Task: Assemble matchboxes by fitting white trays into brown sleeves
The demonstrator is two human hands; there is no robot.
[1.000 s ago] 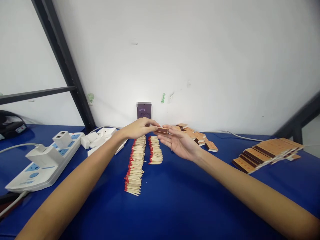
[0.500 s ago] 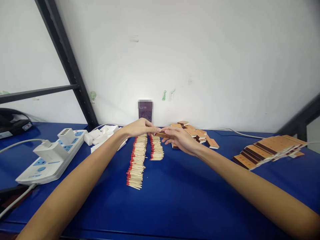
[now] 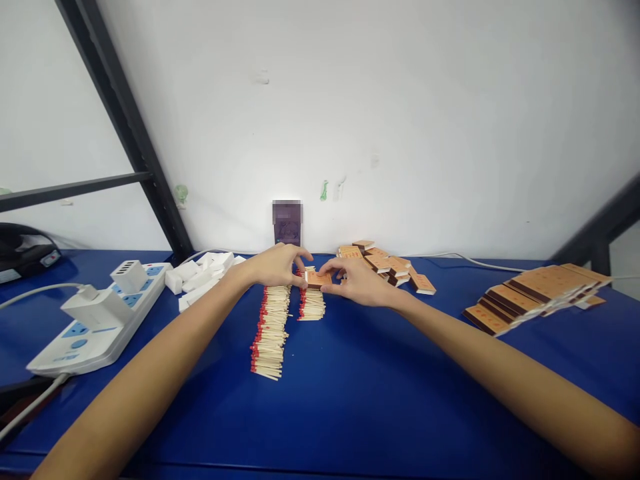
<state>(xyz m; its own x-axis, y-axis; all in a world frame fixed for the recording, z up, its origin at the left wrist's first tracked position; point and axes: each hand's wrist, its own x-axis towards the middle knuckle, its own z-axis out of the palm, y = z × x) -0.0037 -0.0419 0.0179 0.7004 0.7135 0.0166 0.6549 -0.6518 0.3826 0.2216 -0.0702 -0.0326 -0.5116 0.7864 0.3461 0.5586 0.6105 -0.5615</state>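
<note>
The left hand and right hand meet, both pinching a small orange matchbox over the far end of the short match row. A longer match row lies just beside it. White trays sit left, orange boxes right, both near on the blue table.

Bright, flat, diffuse light. Hot spot on the white wall at centre, behind the pixel-blurred dark rectangle at 12 o'clock; it greys toward the 2 and 10 o'clock corners. The glossy blue tabletop has mild sheen and faint, soft shadows under the forearms. Centre sharp: small orange matchbox pinched between left hand and right hand, no motion blur. Wide-angle stretch at the edges: black metal frame bar leans at 10 o'clock, forearms balloon at 5 and 7 o'clock.
</note>
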